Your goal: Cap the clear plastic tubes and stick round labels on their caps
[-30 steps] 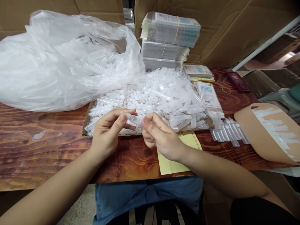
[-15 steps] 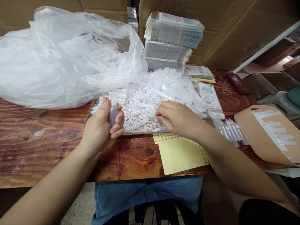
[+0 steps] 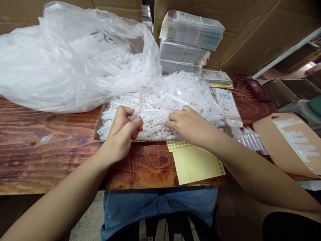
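Note:
My left hand (image 3: 124,132) is closed around a small translucent plastic bottle (image 3: 135,114), its narrow end pointing up and away from me; the fingers cover part of it. It is held over the left part of a shallow cardboard tray (image 3: 98,125) heaped with clear plastic tubes (image 3: 156,116) and small white plastic parts. To the right, my right hand (image 3: 189,126) is at the tray's near side, with curled fingers pressed together among the loose parts. Whatever those fingertips hold is hidden.
A large plastic bag (image 3: 62,70) of tubes lies back left. Banded stacks of printed packs (image 3: 192,31) stand behind the tray. Yellow sticker sheets (image 3: 198,165) lie in front. At right are a row of filled-looking tubes (image 3: 252,140) and a brown curved board (image 3: 265,134) with white strips.
My left hand has turned and moved right, tipping the bottle away and nearer my right hand. My right hand stays among the parts, its fingers curled in more. The view has shifted slightly.

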A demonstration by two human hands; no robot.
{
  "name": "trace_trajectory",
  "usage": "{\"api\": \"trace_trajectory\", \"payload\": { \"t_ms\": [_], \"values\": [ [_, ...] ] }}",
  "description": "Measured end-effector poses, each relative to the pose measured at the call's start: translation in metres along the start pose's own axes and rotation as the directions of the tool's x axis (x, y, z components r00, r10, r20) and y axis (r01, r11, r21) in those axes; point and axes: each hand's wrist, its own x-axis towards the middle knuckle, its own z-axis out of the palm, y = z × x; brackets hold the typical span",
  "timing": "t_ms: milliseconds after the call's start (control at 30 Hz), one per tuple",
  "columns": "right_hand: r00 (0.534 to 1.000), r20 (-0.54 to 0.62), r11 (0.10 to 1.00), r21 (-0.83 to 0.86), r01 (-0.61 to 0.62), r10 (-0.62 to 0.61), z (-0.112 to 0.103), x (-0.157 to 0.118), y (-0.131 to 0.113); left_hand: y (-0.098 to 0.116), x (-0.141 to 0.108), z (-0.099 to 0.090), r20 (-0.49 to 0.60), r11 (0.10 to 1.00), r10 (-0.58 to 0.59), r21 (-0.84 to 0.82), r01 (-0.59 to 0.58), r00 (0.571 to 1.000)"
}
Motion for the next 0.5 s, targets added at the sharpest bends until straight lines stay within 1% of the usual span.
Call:
{"api": "trace_trajectory", "payload": {
  "t_ms": [167,267,333,367,400,433,500],
  "values": [
    [0.998,-0.041,0.996,-0.074,0.045,-0.048,0.006,0.001,0.000,-0.005,-0.003,-0.003,0.059,0.996,0.067,0.048,-0.070,0.996],
    [0.996,-0.074,0.999,-0.028,0.046,-0.048,0.009,0.003,0.006,-0.003,-0.002,-0.001,0.126,0.992,0.073,0.092,-0.085,0.989],
    [0.992,-0.121,0.994,0.102,0.031,-0.018,0.008,0.000,0.013,-0.002,-0.001,0.001,0.151,0.987,0.076,0.130,-0.096,0.986],
    [0.987,-0.159,0.978,0.205,0.028,0.005,0.008,-0.002,0.017,-0.002,0.000,0.001,0.154,0.983,0.082,0.149,-0.105,0.985],
    [0.978,-0.203,0.944,0.330,0.029,0.041,0.007,-0.005,0.020,-0.002,0.000,0.002,0.153,0.979,0.089,0.167,-0.114,0.984],
    [0.965,-0.247,0.885,0.464,0.037,0.089,0.007,-0.008,0.023,-0.003,0.001,0.002,0.151,0.975,0.096,0.186,-0.124,0.984],
    [0.926,-0.321,0.707,0.702,0.090,0.200,0.008,-0.012,0.027,-0.006,0.002,0.002,0.158,0.966,0.103,0.219,-0.137,0.982]
  ]
}}
